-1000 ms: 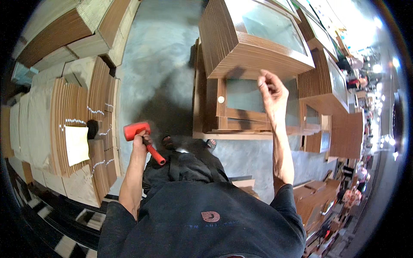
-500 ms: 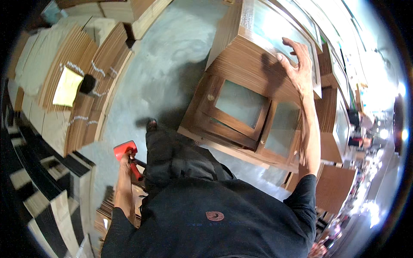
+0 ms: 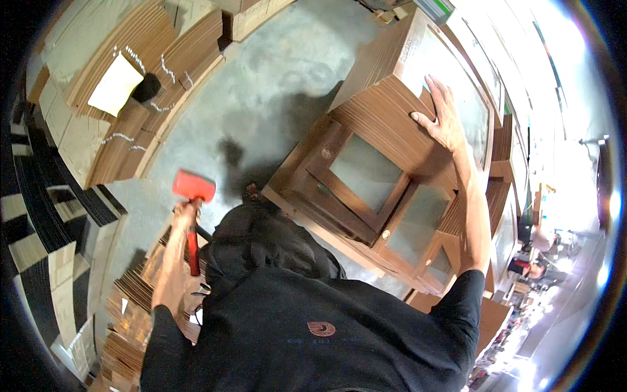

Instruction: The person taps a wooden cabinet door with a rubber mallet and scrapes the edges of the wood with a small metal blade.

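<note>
My left hand (image 3: pixel 185 213) is closed round the handle of a red mallet (image 3: pixel 194 185), held out over the floor with its head up. My right hand (image 3: pixel 445 123) lies on the upper edge of a brown wood-grain cabinet (image 3: pixel 385 104), fingers spread and gripping nothing. The cabinet's face towards me has glass-panelled doors; one framed door (image 3: pixel 366 171) is over the left part and another glass panel (image 3: pixel 418 219) is to its right. A pale glass pane also shows on the top side, beyond my right hand.
Stacked wood-grain boards (image 3: pixel 127 55) lie on the left, with a yellow paper (image 3: pixel 115 85) on them. Black and pale panels (image 3: pixel 65 215) stand lower left. More cabinets (image 3: pixel 504 147) line up on the right. Grey floor (image 3: pixel 261 78) runs between, and cut boards (image 3: pixel 134 294) lie near my left elbow.
My right hand has come down onto the cabinet's edge. The mallet in my left hand has swung upright, head up and handle down. My view has shifted, and the cabinet appears slightly turned.
</note>
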Action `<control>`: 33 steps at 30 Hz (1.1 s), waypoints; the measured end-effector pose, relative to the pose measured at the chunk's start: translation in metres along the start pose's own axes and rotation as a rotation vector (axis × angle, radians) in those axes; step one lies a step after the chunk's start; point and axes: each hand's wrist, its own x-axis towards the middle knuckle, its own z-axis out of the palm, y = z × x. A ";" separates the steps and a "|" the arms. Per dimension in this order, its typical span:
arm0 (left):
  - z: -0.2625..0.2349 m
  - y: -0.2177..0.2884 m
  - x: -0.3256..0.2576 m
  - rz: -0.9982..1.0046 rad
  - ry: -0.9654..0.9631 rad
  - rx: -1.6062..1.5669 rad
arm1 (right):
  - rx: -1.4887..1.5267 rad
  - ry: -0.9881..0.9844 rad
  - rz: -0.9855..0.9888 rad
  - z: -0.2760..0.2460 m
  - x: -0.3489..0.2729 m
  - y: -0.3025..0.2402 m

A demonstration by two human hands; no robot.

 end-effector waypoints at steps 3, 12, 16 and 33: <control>0.029 0.095 -0.025 0.099 -0.034 -0.036 | 0.008 0.011 0.020 0.002 -0.005 0.001; 0.128 0.253 -0.016 0.358 -0.315 -0.239 | 0.009 0.018 -0.006 0.001 0.004 -0.005; 0.182 0.254 -0.010 0.325 -0.312 -0.256 | -0.028 -0.001 -0.001 -0.002 0.005 -0.004; 0.272 0.286 -0.004 0.645 -0.406 0.055 | 0.018 -0.012 0.046 -0.001 0.006 -0.004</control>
